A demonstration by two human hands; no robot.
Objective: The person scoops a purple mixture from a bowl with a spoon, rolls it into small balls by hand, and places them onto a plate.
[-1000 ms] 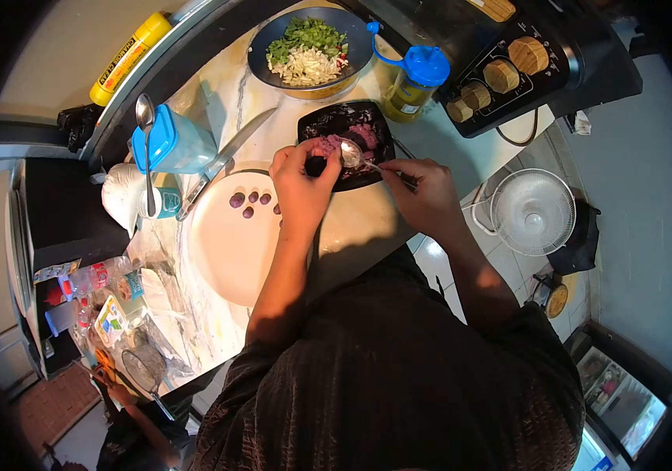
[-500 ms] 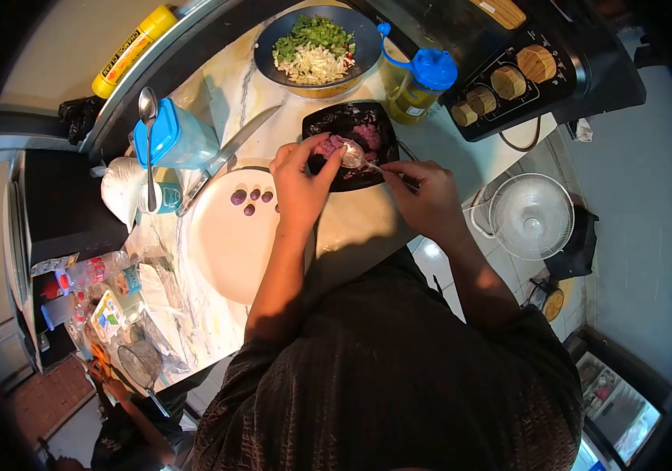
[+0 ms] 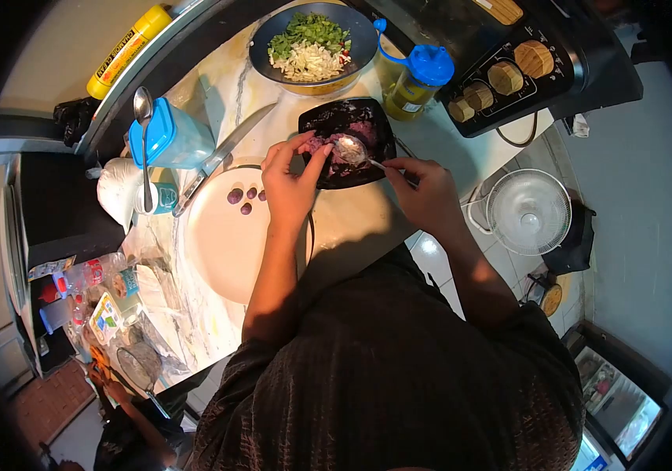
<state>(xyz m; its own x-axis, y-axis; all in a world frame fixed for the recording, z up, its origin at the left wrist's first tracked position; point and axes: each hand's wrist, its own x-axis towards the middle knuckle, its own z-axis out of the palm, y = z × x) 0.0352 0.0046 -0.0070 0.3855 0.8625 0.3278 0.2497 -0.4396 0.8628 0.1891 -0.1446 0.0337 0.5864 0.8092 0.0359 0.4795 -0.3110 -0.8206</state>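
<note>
In the head view, my right hand (image 3: 424, 188) pinches the handle of a metal spoon (image 3: 350, 149). The spoon's bowl is over a black square bowl (image 3: 385, 125) with a sticky purple-pink mince-like mixture (image 3: 361, 129) in it. My left hand (image 3: 289, 177) is at the bowl's left side, its thumb and fingertips closed around a lump of the mixture (image 3: 318, 144) beside the spoon. Left of that forearm lies a round pale plate (image 3: 214, 251) carrying several small dark purple balls (image 3: 246, 209); the forearm covers part of the plate.
A knife (image 3: 226, 149) lies behind the plate. A pan of chopped greens (image 3: 308, 33), a blue-lidded jar (image 3: 418, 82) and a stove (image 3: 509, 71) stand further back. At left are a blue-lidded container (image 3: 175, 137) and bottles (image 3: 89, 272). Another person's arm (image 3: 136, 420) shows lower left.
My left fingers have lowered slightly toward the bowl, and the lump sits lower beside the spoon. The spoon's bowl has shifted slightly. The whole view has moved a little.
</note>
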